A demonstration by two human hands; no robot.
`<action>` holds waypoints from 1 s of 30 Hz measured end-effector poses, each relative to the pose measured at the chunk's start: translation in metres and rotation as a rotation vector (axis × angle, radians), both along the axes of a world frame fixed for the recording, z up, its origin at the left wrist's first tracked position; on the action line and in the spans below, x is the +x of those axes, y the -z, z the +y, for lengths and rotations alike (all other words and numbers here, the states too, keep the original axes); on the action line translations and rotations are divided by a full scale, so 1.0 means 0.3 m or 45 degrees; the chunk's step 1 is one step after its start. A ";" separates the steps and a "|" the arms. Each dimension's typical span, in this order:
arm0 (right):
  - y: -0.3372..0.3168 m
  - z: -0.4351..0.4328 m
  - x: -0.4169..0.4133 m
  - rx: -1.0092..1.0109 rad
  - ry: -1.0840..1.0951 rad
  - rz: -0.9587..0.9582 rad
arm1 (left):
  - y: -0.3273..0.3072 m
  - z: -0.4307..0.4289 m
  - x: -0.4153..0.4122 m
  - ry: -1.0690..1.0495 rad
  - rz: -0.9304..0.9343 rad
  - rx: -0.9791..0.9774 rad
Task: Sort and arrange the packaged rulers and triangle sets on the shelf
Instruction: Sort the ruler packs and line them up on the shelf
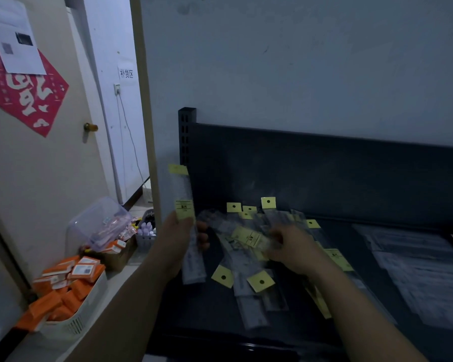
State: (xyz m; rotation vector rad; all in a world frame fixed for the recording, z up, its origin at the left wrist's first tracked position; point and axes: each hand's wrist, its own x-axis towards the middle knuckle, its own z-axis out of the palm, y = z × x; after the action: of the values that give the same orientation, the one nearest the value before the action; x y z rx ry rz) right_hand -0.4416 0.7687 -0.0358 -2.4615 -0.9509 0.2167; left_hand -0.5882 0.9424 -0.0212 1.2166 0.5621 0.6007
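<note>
A loose pile of packaged rulers (pixel 246 265) lies crisscrossed on the dark shelf (pixel 324 178), near its left end. About ten yellow header cards show in the pile, most with a punched hole. The exact ruler count is unclear because the clear sleeves overlap.

The right grip (pixel 290 246) reaches into the top of the pile, its fingers curled around one ruler pack (pixel 249 237) with a yellow label. The left grip (pixel 178 239) is clenched around a bundle of rulers (pixel 185 194) held upright just off the shelf's left edge. Two yellow cards show on the bundle, so it holds at least two packs.

Farther right on the shelf, well apart from the pile, flat clear packs (pixel 416 270) lie in overlapping layers, too dim to count or read.

Left of the shelf, a counter (pixel 120 283) carries four containers:
- A white basket (pixel 76 322) heaped with orange packets.
- A cardboard box (pixel 120 257) holding more orange-and-white packets.
- A clear plastic bin (pixel 89 220) tipped on its side with pinkish items inside.
- A small slotted basket (pixel 144 240) of purple-capped bottles.
</note>
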 end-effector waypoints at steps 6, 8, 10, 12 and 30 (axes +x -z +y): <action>-0.038 -0.046 0.031 0.322 0.029 0.300 | 0.021 0.034 0.001 -0.025 0.121 0.023; -0.061 -0.080 0.026 0.450 -0.037 0.511 | 0.021 0.038 0.004 -0.032 0.094 0.028; -0.074 -0.101 0.022 0.488 -0.156 0.642 | 0.013 0.038 0.010 -0.028 0.076 0.052; -0.085 -0.116 0.026 0.445 -0.250 0.687 | -0.003 0.032 0.017 -0.014 0.060 0.088; -0.061 -0.102 0.001 1.492 0.410 1.324 | -0.019 -0.056 0.007 -0.008 0.031 0.125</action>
State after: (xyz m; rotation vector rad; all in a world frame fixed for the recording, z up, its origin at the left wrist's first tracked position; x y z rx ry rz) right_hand -0.4414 0.7380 -0.0175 -1.0932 -0.0854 0.5482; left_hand -0.5861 0.9255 -0.0155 1.3168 0.5623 0.6253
